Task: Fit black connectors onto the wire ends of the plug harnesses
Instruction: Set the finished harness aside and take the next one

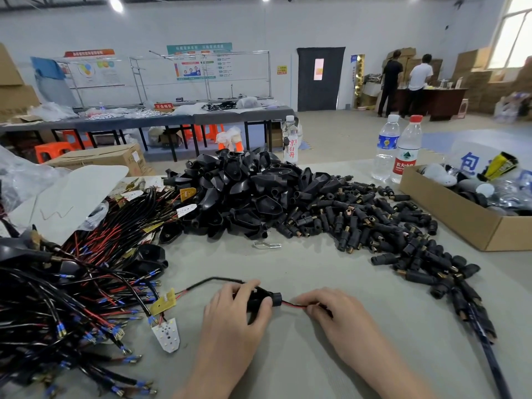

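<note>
Table (302, 263): grey work surface carrying all stock.

Heap of harnesses (72, 283): lies at the left, a tangle of black and red leads with blue-sleeved ends.

Heap of loose connectors (388, 226): spreads across the right of the table, well apart from the work in hand.

Left hand (233, 309): fingers are curled round one black connector (269, 298), holding it low over the table near the front edge.

Right hand (331, 306): fingertips pinch the wires (293, 304), red and black, just where they leave the connector's right end.

Assessment: the step in hand appears to be seating one harness's wires in the connector; whether the ends are fully home cannot be told. The next move likely calls for a steady, straight pull or push along the connector's axis, with the left grip holding firm so the wires do not kink.
</note>
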`<state>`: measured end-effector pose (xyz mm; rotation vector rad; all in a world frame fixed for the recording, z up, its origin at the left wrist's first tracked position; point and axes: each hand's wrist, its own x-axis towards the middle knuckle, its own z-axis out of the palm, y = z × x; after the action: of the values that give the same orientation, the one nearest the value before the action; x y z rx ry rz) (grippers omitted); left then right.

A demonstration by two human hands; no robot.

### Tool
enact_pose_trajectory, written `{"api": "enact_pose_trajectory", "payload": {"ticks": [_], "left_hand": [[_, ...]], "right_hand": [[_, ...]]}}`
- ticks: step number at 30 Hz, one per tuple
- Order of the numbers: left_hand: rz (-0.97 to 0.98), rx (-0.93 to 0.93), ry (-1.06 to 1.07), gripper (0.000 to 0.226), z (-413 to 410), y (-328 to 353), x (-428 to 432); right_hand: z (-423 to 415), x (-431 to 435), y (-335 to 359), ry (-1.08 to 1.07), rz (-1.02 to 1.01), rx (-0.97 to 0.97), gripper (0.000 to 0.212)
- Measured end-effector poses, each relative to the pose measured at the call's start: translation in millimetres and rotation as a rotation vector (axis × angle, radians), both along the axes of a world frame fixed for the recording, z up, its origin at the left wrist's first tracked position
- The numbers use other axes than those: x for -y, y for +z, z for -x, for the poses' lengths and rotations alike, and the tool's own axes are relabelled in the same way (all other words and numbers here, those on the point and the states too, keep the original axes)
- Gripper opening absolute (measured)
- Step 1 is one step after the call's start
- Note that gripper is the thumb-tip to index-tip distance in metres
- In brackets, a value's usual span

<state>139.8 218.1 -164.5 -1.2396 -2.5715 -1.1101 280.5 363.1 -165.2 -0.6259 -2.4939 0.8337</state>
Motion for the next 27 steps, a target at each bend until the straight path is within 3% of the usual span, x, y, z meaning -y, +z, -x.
{"api": "enact_pose_trajectory", "payload": {"ticks": [6,13,20,27], "left_hand": [[-0.039,0.047,0.004,0.018,2,-2,2],[-0.021,-0.025,0.056,0.035,7,-8,2],[-0.001,-0.138,0.096,0.032,11,-12,1],[-0.019,-0.129,0.124,0.041,13,-15,1]], "right_hand": [[-3,-5,-3,-0.040,-0.146,0.081,0.023],[-16,-15,-2,-0.266,-0.189,0.128,0.023],[-27,-22,-1,-0.556,-0.225,0.190,0.025],[-35,-26,2,-0.680,-0.247,0.254,0.029]]}}
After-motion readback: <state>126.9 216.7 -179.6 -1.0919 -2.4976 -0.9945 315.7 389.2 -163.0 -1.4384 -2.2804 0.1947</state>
